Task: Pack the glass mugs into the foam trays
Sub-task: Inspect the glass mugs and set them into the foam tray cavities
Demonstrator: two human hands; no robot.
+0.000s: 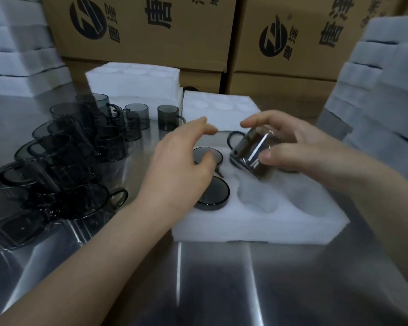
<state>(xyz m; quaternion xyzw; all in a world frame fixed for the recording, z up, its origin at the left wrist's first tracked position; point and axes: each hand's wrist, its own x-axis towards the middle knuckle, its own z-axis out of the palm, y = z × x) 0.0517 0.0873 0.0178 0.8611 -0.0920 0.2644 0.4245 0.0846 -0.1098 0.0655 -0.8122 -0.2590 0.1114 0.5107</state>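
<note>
Clock bearings are taken from the middle of the near foam tray, with 12 pointing away from the person.

- Steel table: bare, reflective sheet at 6.
- Near foam tray: white, lies flat on the table.
- Near seated mug: at 8, set base-up in its pocket.
- Bare pocket: just beside that mug, at 5.
- Far seated mug: at 10, also base-up in its pocket.
- Left hand: over the far seated mug, fingers relaxed and spread, holding nothing. Contact with the glass cannot be told.
- Right hand: at 2, fingers and thumb curled round a smoked-glass mug. The mug is tilted above the tray's far right pocket with its handle towards 9.
- Loose mugs: at 9 on the table, a crowded cluster of dark glass. Some stand upright and some are stacked.
- Second foam tray: at 12, touching the near one.
- Foam block: at 11.
- Cardboard boxes: printed, across the back.
- Foam stacks: at 2 and at 10.
</note>
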